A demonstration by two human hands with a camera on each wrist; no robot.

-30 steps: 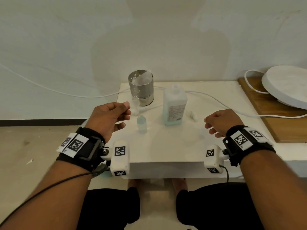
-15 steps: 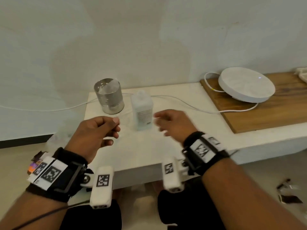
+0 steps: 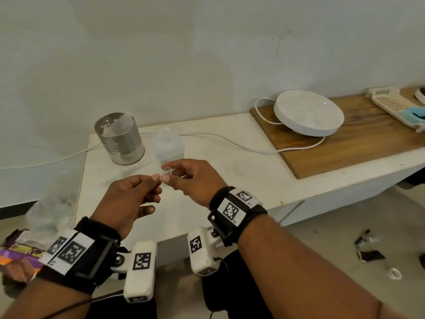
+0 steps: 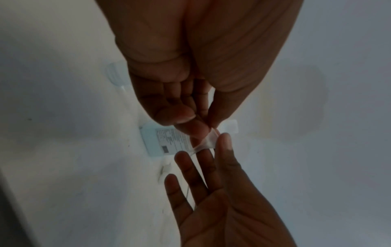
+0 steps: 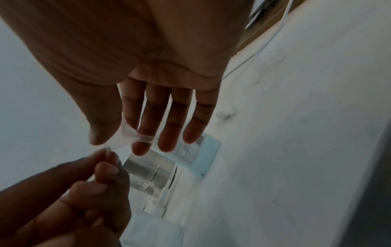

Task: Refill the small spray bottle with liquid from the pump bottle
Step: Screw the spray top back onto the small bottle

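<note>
Both my hands meet above the white table (image 3: 230, 162), each holding one small clear funnel-like plastic piece (image 3: 167, 171). My left hand (image 3: 156, 179) pinches its narrow end. My right hand (image 3: 165, 173) pinches its wide end (image 5: 137, 136) between thumb and forefinger, the other fingers straight. The pump bottle (image 3: 167, 146), with no pump on it and a printed label (image 4: 169, 142), stands just behind the hands. The small spray bottle is hidden behind my hands in the head view. A blurred clear shape (image 4: 115, 73) beside my left hand may be it.
A perforated metal cup (image 3: 119, 139) stands left of the pump bottle. A white cable (image 3: 230, 143) runs along the back to a round white device (image 3: 308, 116) on a wooden board (image 3: 345, 148). A small white part (image 5: 227, 112) lies on the table. Clutter lies on the floor at both sides.
My right hand has moved left to meet my left hand and taken hold of the clear piece. The head view has swung to the right.
</note>
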